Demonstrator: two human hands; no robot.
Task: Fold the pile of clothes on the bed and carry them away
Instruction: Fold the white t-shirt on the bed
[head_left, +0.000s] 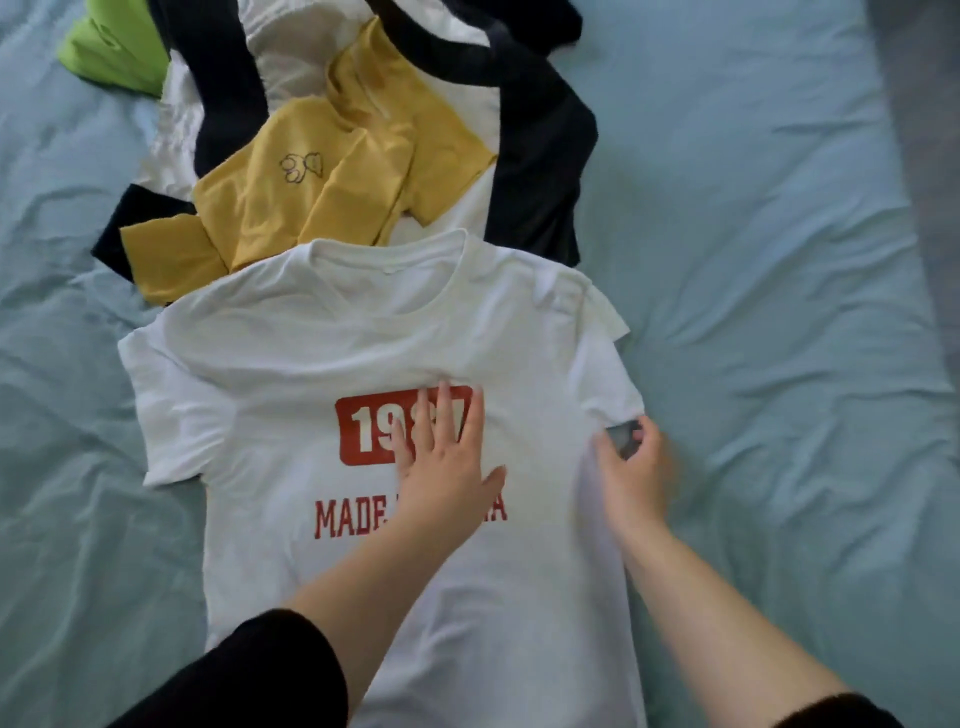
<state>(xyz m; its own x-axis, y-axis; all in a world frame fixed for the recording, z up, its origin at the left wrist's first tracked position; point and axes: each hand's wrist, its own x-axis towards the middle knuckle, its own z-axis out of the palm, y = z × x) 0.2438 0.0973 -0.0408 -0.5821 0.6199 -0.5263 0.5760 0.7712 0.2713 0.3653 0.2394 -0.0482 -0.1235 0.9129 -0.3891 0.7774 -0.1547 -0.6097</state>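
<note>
A white T-shirt (291, 364) with a red print lies face up and spread flat on the bed. My left hand (441, 457) presses flat on the print with straight fingers. At the shirt's right armpit my right hand (631, 467) has its fingers and thumb curled at the sleeve's lower edge; it is blurred, so whether it holds the cloth is unclear. Behind the white shirt lies a pile: a yellow shirt (322, 171) on top, a black and white garment (535, 171) under it, and a green one (111, 52) at the far left.
The light blue sheet (753, 260) covers the whole bed and is wrinkled. A grey strip (930, 130) runs along the right edge of the view. Open sheet lies to the right and left of the shirt.
</note>
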